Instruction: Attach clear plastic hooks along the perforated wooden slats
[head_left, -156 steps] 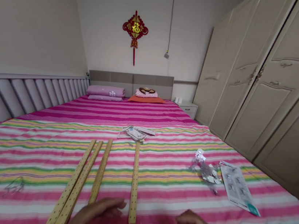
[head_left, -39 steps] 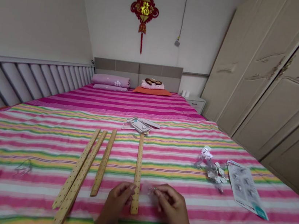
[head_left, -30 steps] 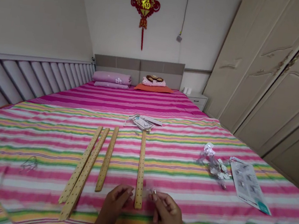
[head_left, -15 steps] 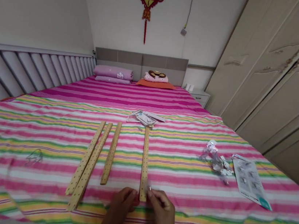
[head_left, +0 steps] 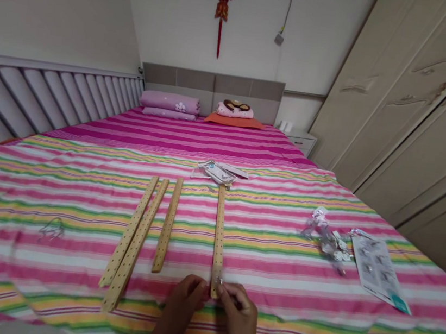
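Both hands meet at the near end of a perforated wooden strip [head_left: 219, 232] lying lengthwise on the striped bedspread [head_left: 269, 250]. My left hand [head_left: 185, 299] pinches beside that end, fingers curled. My right hand [head_left: 237, 311] pinches a tiny shiny part, too small to name, against the same end. To the left lie three more perforated wooden strips [head_left: 144, 233], two of them touching side by side.
A clear packet of small parts [head_left: 326, 241] and a printed instruction sheet [head_left: 377, 269] lie at the right. Another packet [head_left: 218, 172] rests beyond the strips. A small wire piece [head_left: 52, 229] sits at the left. Wardrobe doors [head_left: 412, 104] line the right side.
Since five seconds ago both hands moved up and together onto the strip's near end, the right one pinching a small shiny part. My view has tilted down slightly.
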`<state>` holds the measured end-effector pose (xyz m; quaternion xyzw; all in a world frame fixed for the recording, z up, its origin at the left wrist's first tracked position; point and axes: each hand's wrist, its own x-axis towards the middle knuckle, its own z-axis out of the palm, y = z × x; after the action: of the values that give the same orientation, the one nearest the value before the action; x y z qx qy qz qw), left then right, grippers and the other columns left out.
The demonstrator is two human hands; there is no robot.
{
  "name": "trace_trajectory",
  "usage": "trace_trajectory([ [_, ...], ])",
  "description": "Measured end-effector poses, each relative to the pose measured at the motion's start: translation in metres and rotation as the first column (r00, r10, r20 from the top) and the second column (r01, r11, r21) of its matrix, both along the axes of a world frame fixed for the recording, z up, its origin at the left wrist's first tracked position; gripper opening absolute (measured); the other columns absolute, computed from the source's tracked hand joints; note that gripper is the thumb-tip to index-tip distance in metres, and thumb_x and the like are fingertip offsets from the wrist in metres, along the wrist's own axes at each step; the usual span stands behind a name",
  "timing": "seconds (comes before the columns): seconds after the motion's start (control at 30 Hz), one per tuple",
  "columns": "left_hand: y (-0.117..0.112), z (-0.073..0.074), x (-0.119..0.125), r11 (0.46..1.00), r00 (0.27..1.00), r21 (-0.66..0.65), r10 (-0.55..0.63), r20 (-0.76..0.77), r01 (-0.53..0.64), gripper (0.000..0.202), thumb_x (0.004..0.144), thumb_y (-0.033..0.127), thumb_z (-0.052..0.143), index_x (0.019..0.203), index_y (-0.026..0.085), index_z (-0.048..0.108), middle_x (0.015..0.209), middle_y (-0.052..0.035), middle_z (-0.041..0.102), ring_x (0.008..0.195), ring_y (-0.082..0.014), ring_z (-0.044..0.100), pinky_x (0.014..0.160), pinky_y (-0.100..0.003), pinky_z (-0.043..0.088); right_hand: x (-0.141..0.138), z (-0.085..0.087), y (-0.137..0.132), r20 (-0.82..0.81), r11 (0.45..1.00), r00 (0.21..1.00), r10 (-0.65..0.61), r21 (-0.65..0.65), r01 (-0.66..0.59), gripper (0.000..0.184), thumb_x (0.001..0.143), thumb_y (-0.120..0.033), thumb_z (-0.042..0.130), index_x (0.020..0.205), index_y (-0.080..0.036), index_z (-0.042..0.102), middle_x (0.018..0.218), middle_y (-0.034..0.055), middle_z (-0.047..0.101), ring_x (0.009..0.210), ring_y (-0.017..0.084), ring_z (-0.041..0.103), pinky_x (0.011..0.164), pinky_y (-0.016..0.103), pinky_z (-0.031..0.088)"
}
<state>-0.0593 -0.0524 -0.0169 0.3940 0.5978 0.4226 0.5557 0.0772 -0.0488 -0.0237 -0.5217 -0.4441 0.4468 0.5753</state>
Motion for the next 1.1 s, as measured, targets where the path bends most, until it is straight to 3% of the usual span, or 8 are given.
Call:
trace_trajectory([
  [0.33,0.003,-0.003,0.0006,0.998,0.998,0.061,-0.024,-0.06,0.027,0.029,0.073,0.047,0.055,0.071,0.018,0.056,0.065,-0.0001,0.06,0.063,-0.0154,0.058,0.062,-0.028,0.046,-0.0014,0.0002,0.0007,0.012,1.0,1.0,-0.029,-0.002,0.029,0.028,0.065,-0.045,0.072,0.063,-0.017,0.073,0.062,0.0034,0.061,0.057,0.015,0.053,0.053,0.026,0.042],
  [0.57,0.0024,-0.0043,0.0003,0.991,0.991,0.109,-0.061,-0.12,0.075,0.03,0.078,0.046,0.051,0.077,0.017,0.059,0.074,-0.003,0.064,0.067,-0.0161,0.059,0.063,-0.027,0.046,-0.0027,-0.005,-0.0003,0.026,1.0,1.0,-0.008,-0.021,0.008,0.028,0.066,-0.045,0.072,0.064,-0.017,0.072,0.063,0.0035,0.062,0.059,0.016,0.053,0.054,0.026,0.042],
  [0.67,0.0007,-0.0023,0.0003,0.984,0.975,0.154,-0.058,-0.214,0.092,0.03,0.082,0.044,0.047,0.081,0.017,0.06,0.074,-0.0039,0.064,0.068,-0.0175,0.059,0.063,-0.029,0.047,-0.0031,-0.0063,0.0001,0.026,1.0,1.0,-0.014,-0.023,0.014,0.029,0.065,-0.046,0.072,0.063,-0.017,0.071,0.063,0.0033,0.062,0.058,0.015,0.053,0.054,0.025,0.042],
  [0.8,0.0001,0.0013,-0.002,0.932,0.894,0.354,0.093,-0.438,0.077,0.028,0.085,0.035,0.043,0.093,0.018,0.063,0.088,-0.008,0.065,0.084,-0.021,0.061,0.08,-0.036,0.048,-0.0039,-0.0044,0.0004,0.015,1.0,1.0,-0.013,-0.024,0.013,0.032,0.064,-0.048,0.072,0.063,-0.016,0.071,0.061,0.003,0.062,0.056,0.015,0.052,0.052,0.025,0.042],
  [0.87,0.0013,0.0022,-0.0029,0.891,0.853,0.432,0.111,-0.51,0.142,0.03,0.086,0.027,0.039,0.101,0.019,0.064,0.099,-0.0097,0.063,0.095,-0.0216,0.059,0.087,-0.039,0.047,-0.0046,-0.003,0.0005,0.01,0.999,1.0,-0.015,-0.032,0.016,0.033,0.063,-0.049,0.073,0.062,-0.016,0.071,0.059,0.0026,0.061,0.054,0.014,0.051,0.051,0.025,0.041],
  [0.97,0.0046,-0.0002,-0.0011,0.85,0.805,0.457,0.069,-0.589,0.261,0.037,0.084,0.018,0.037,0.11,0.021,0.063,0.107,-0.0108,0.06,0.1,-0.0214,0.057,0.089,-0.04,0.048,-0.0062,-0.0023,0.0006,0.011,0.998,1.0,-0.019,-0.053,0.019,0.033,0.061,-0.048,0.074,0.06,-0.016,0.069,0.056,0.0017,0.059,0.051,0.013,0.048,0.048,0.024,0.04],
  [1.1,0.0097,-0.0076,0.0056,0.834,0.78,0.482,0.104,-0.616,0.269,0.042,0.08,0.013,0.038,0.11,0.019,0.065,0.109,-0.0124,0.057,0.102,-0.0217,0.056,0.09,-0.039,0.047,-0.0072,-0.0004,-0.0001,-0.003,0.994,1.0,-0.03,-0.104,0.03,0.033,0.057,-0.047,0.077,0.06,-0.016,0.067,0.05,-0.0016,0.053,0.045,0.01,0.039,0.043,0.022,0.034],
])
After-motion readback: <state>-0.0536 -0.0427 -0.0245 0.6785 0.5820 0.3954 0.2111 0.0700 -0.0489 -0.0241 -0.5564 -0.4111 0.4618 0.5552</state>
